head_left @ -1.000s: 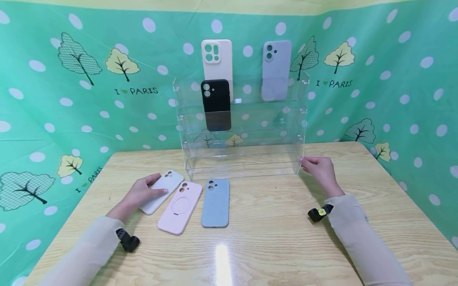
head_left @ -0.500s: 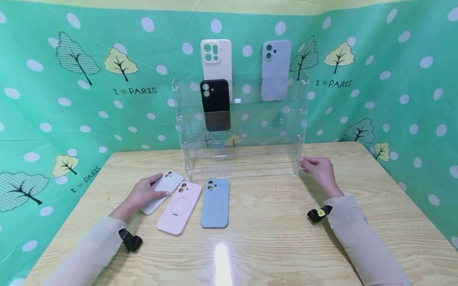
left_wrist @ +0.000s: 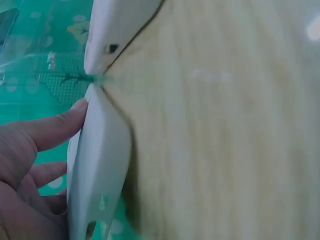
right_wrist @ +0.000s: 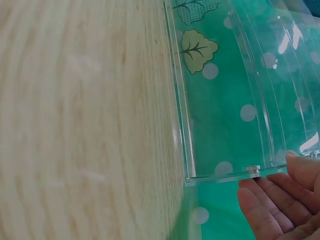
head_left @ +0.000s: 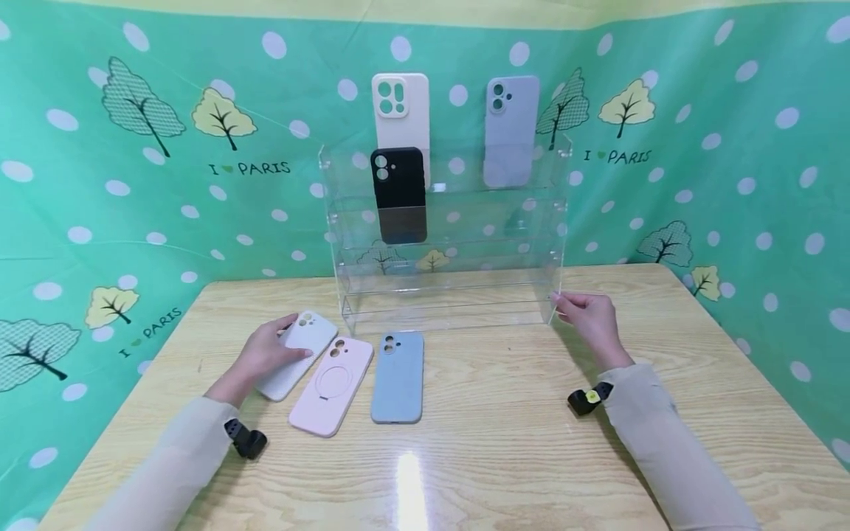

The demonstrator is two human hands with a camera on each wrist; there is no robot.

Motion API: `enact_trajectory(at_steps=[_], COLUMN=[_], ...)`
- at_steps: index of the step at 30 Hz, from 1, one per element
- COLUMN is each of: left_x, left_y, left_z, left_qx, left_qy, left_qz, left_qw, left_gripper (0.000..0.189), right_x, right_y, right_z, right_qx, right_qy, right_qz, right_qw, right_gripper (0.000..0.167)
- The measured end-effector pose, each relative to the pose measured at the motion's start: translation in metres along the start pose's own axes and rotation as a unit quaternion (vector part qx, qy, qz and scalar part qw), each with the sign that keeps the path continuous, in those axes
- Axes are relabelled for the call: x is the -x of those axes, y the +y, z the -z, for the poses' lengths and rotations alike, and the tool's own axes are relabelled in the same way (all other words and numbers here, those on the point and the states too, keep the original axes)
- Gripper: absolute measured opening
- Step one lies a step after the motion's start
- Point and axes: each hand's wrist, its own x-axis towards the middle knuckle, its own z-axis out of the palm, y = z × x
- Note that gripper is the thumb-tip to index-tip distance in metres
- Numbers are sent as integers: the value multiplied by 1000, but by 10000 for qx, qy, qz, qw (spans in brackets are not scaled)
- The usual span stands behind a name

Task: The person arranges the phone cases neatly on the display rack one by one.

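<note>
My left hand (head_left: pixel 267 352) holds a white phone case (head_left: pixel 307 335) by its long edges, thumb on the near side and fingers on the far side. In the left wrist view the thumb presses the edge of this case (left_wrist: pixel 97 165), and a shadow lies beside it on the table. A pink phone case (head_left: pixel 332 383) with a ring on its back lies next to it, then a blue phone case (head_left: pixel 398 380). At the right, my right hand (head_left: pixel 589 317) pinches the side panel of a clear tiered display rack (head_left: pixel 451 313), its thumb at the front edge and fingers outside.
On the rack's upper tiers stand a cream phone case (head_left: pixel 415 125), a lavender phone case (head_left: pixel 511 133) and, lower in front, a black phone case (head_left: pixel 398 184). A green dotted curtain (head_left: pixel 199 199) hangs behind and beside the wooden table (head_left: pixel 505 442).
The left hand and the white phone case have shifted slightly, the case's camera end now a little farther up and left. The right hand stays at the rack's side.
</note>
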Motion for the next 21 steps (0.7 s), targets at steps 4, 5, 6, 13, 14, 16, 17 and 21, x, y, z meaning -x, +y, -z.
enact_trajectory(at_steps=[4,5,6,13,14,16,17,21], left_x=[-1,-1,-2,1,2,3,3,5], left_y=[0,1,1,6,6,7,8,11], left_z=[6,8,9,25,27,32,34,43], left_qx=[27,67,108,365,380,404,423,568], left_qy=[12,26,55,36,-32,-147,-204,-336], left_qz=[50,36,12,141,210,334,377,408], left_qw=[10000,10000,9999,9992,9991,9985,9982,9970], left_gripper=[72,68,64,48,48,49,49,51], right_x=[0,0,0,-1,-1,0,0,0], right_y=[1,1,2,3,3,3,2,2], right_z=[0,0,0,-1,-1,-1,-1,-1], right_qx=[-17,-27,-32,-35,-34,-28,-31,-31], right_qy=[7,18,22,52,58,67,70,90], right_qz=[9,22,34,116,126,124,126,130], right_qw=[10000,10000,10000,9999,9999,9999,9999,9999], right_gripper=[45,45,45,44,43,43,42,42])
